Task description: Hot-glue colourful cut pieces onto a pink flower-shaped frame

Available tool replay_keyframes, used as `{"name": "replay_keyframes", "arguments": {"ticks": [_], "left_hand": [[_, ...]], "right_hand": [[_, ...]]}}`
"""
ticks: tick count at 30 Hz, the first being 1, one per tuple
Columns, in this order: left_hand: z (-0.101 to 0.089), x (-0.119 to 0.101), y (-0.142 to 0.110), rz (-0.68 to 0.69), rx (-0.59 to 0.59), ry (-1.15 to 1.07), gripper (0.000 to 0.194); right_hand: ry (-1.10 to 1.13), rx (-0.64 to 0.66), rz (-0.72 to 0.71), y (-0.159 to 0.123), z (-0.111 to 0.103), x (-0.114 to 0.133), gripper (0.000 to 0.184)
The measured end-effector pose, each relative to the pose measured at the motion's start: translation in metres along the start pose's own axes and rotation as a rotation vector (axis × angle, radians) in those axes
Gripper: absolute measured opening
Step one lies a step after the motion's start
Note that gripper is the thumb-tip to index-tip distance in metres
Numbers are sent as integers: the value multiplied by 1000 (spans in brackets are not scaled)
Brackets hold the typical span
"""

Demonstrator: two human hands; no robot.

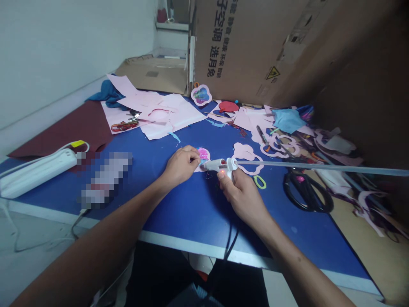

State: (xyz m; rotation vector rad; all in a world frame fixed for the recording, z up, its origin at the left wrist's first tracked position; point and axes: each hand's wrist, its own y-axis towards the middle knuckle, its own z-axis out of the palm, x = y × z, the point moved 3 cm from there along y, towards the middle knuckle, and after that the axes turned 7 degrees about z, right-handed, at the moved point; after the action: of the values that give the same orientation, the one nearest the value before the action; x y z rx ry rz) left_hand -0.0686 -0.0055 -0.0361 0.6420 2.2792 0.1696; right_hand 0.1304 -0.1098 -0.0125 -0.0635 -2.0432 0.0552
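- Cardboard box panels stand behind a blue surface whose far and right sides are crowded with pink paper scraps, too overlapped to count.
- The right hand has its fingers wrapped around one white glue gun, a small red light glowing on it; the grip seems chosen to aim the nozzle.
- One long translucent glue stick juts from the gun's back, well out to the right, probably because little of it is used.
- The left hand has its fingers curled close together at the left edge of one small pink piece with a magenta middle, likely to steady it; I cannot tell whether they pinch or only press.
- That piece lies on the surface just beyond the nozzle, between the hands.
- One pink flower-shaped piece with a blue middle stands at the back near the cardboard, perhaps set aside there.
- One yellow-green loop lies beside the right hand; one white power strip sits far left, presumably clear of the work.
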Motion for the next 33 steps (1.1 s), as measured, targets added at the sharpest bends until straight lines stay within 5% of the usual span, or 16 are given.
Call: {"name": "replay_keyframes", "arguments": {"ticks": [33], "left_hand": [[1,2,-1,-4,-12,-23,18]], "right_hand": [[11,-115,-14,7,-8,-8,45]]}}
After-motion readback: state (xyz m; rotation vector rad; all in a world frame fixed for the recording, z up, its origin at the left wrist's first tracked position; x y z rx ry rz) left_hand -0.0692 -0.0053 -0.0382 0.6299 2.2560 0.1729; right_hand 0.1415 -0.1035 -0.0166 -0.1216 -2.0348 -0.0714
